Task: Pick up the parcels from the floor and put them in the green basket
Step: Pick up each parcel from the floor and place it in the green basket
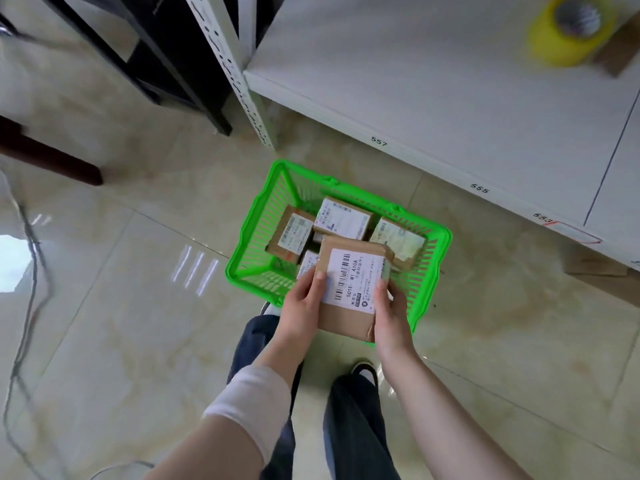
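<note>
Both hands, left [300, 299] and right [391, 311], clamp a labelled cardboard parcel [349, 285] above the green basket [436, 237], several parcels [343, 218] already inside, none visible on the floor [138, 289]

We see a bright green slatted basket [431, 237], brown parcels [346, 320] with white black-printed labels [353, 278], a yellow tape roll [568, 32], a white shelf [433, 81], beige marbled floor [138, 289], dark blue trousers [349, 427]

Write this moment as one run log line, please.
left hand + right hand: hold parcel | above green basket | not yet released
</note>
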The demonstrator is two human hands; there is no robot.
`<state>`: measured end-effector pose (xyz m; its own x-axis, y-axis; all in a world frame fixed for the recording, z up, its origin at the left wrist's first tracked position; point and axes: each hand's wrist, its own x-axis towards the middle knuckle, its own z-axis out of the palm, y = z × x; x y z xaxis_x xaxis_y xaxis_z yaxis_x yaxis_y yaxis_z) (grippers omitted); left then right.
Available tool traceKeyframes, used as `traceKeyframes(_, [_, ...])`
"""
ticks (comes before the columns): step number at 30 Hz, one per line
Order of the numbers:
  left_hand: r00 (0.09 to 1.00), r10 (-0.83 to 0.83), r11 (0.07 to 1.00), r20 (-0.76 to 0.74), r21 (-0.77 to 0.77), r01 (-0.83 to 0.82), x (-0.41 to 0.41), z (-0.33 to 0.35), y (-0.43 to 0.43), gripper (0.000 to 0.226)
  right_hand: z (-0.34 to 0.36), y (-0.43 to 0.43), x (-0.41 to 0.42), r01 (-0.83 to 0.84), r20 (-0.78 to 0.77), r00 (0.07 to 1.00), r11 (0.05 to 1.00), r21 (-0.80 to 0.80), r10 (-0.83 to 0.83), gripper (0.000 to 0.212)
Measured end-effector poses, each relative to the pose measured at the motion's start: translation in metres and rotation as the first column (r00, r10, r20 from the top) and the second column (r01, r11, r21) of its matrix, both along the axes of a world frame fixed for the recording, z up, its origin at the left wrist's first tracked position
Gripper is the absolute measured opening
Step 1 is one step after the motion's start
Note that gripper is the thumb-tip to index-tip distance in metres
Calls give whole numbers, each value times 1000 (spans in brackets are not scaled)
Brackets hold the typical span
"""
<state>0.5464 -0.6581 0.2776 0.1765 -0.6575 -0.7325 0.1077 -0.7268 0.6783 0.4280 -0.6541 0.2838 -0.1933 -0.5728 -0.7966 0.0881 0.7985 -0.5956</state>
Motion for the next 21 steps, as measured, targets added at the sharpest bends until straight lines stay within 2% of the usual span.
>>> traceKeyframes(7, [995, -94, 995, -16, -22, 94, 54, -45, -56, 13, -40, -47, 53, 31, -85, 996, 999, 25, -29, 49])
traceKeyframes(12, [995, -94, 996, 16, 1, 94, 84, -88, -83, 26, -86, -75, 83, 3, -103, 995, 1000, 2, -3, 50])
traceKeyframes(17, [996, -85, 996, 38, 9, 85, 100, -149, -103, 20, -140, -95, 97, -57, -107, 993, 998, -22, 54, 55])
traceKeyframes(19, [995, -91, 996, 32, 17, 90, 105, -169, -107, 26, -162, -101, 102, -60, -108, 993, 998, -32, 56, 53])
traceKeyframes(21, [990, -125, 992, 71, 2, 125, 109, -187, -105, 45, -175, -107, 110, -51, -137, 989, 998, -23, 47, 56])
